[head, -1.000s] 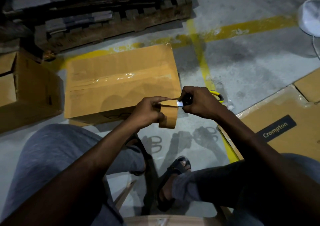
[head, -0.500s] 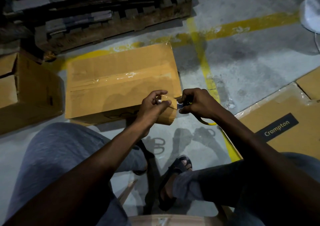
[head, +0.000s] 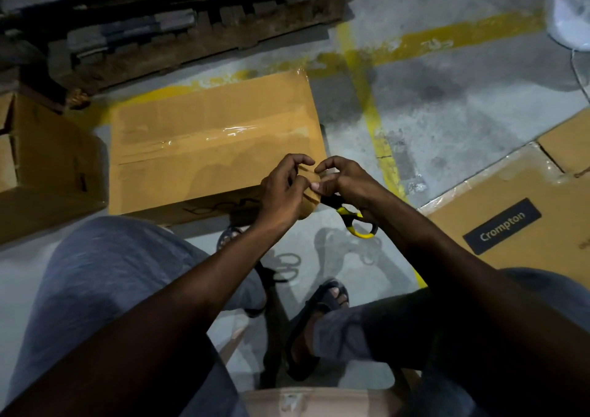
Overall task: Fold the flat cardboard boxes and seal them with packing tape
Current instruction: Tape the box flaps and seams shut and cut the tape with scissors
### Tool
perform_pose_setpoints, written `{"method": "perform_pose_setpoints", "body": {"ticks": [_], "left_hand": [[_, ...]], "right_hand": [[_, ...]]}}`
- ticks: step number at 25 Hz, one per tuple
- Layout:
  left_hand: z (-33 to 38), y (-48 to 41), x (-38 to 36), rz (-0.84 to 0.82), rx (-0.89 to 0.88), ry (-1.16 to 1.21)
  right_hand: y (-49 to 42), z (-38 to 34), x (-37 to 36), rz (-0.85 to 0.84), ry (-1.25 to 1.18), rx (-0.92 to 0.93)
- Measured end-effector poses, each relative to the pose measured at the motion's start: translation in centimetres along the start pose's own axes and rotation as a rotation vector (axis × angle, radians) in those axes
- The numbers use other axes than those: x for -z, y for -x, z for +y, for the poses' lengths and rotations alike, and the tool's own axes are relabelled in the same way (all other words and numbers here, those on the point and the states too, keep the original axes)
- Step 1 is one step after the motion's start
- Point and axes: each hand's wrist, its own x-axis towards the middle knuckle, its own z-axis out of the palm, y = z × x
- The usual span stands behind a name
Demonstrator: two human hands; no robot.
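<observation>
— Why are both hands at the tape roll (head: 311,197)?
— The left hand (head: 282,189) grips it, fingers curled round the rim. The right hand (head: 346,183) pinches at its edge, probably finding or pressing down the loose end. The scissors (head: 359,225) hang from its lower curled fingers, handy for a cut.
— And the box (head: 210,148)?
— On the floor just beyond the hands, flaps closed, a shiny strip along the seam.
— The room?
— Dim. Grey concrete floor (head: 447,113) with yellow lines (head: 447,34), a wooden pallet (head: 191,33) behind, another box (head: 41,161) left, flat cardboard (head: 510,199) right.
</observation>
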Motion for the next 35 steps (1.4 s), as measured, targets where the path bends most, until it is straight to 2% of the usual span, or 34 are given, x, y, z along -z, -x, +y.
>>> {"method": "perform_pose_setpoints", "body": {"ticks": [3,6,7,9,10,14,17,21,24,26,29,35], "left_hand": [[-0.3,-0.4,-0.4,-0.011,-0.027,-0.068],[-0.7,-0.9,-1.0,-0.061,-0.026,-0.102],[-0.8,-1.1,-1.4,-0.095,-0.040,-0.109],[-1.0,-1.8,-2.5,-0.169,-0.078,-0.140],[-1.2,-2.3,-3.1,-0.199,-0.082,-0.153],[-2.1,-5.7,-6.9,-0.284,-0.099,-0.170],[-3.2,-8.3,-10.6,-0.303,-0.106,-0.247],[-7.1,-10.7,-15.1,-0.418,-0.089,-0.387],[-10.3,-12.7,-17.4,-0.498,-0.040,-0.464],[-11.9,-13.8,-18.4,-0.534,-0.019,-0.486],[-13.6,-15.1,-19.7,-0.582,-0.010,-0.496],[-16.0,-16.2,-21.0,-0.602,0.028,-0.534]], "right_hand": [[-0.4,0.7,0.4,0.037,0.016,-0.002],[-1.0,0.6,1.7,0.086,0.366,0.092],[-1.3,0.5,2.2,0.093,0.490,0.091],[-1.8,0.8,3.4,0.129,0.586,0.039],[-2.1,1.1,4.1,0.151,0.571,0.016],[-3.3,2.6,8.3,0.194,0.225,-0.079],[-6.8,5.0,12.6,0.374,0.137,-0.095],[-13.0,10.8,18.7,0.767,0.308,-0.166],[-16.4,12.9,21.2,0.960,0.360,-0.179],[-18.7,14.0,22.2,1.025,0.423,-0.177],[-22.2,15.7,23.3,1.030,0.555,-0.176],[-25.9,19.0,23.0,0.926,0.743,-0.179]]}}
